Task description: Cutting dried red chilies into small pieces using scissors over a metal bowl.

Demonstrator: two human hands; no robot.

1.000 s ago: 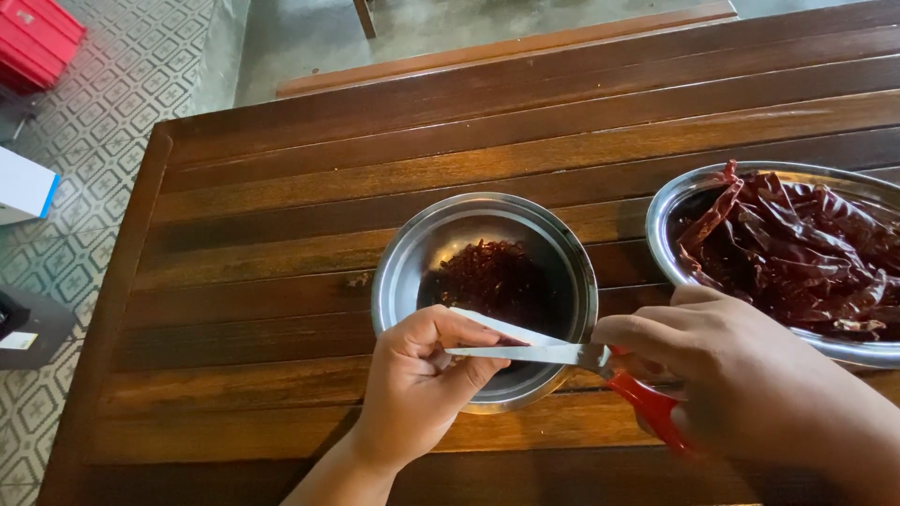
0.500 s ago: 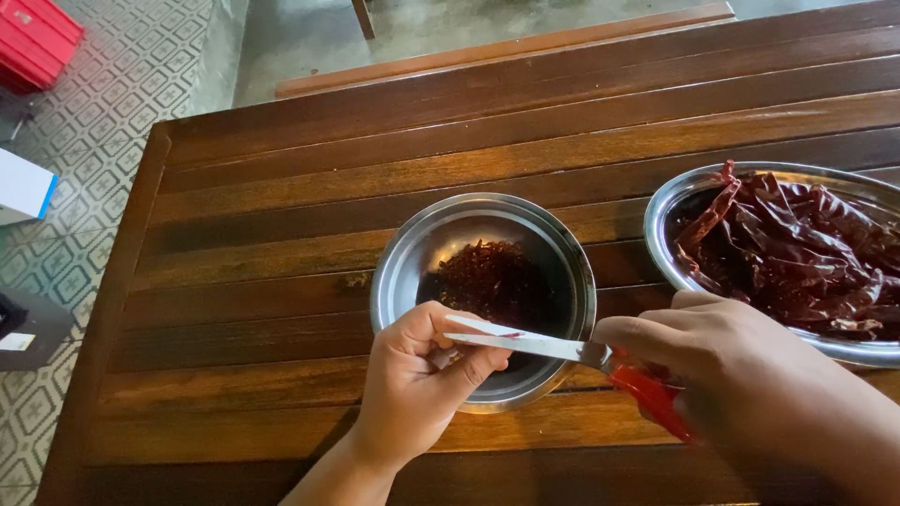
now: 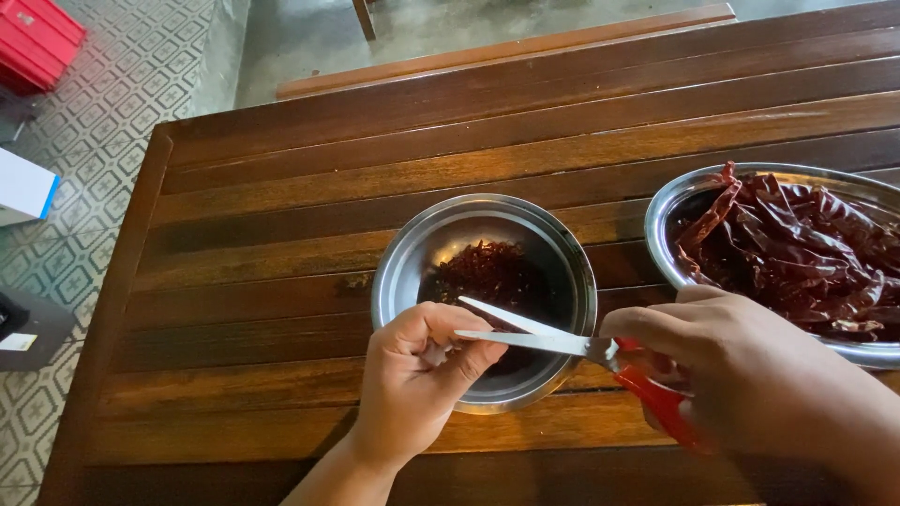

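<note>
My right hand [image 3: 750, 375] grips red-handled scissors [image 3: 544, 339], whose blades are slightly apart and point left over a small steel bowl [image 3: 394, 272]. Cut dried chili bits [image 3: 487, 267] lie in that bowl. My left hand [image 3: 412, 375] hovers over the bowl's near rim with its fingers curled and the thumb tip right under the blades. What it pinches is hidden by the fingers. At the right, a larger steel bowl [image 3: 661, 201] holds several whole dried red chilies [image 3: 797, 244].
Both bowls stand on a dark slatted wooden table [image 3: 281, 187]. Beyond its far edge runs a wooden bench [image 3: 506, 47]. On the tiled floor to the left are a red crate [image 3: 33, 42], a white box [image 3: 23, 187] and a dark object [image 3: 23, 323].
The scissor blades have parted a little. Both hands stay over the near rim of the small bowl, hardly shifted.
</note>
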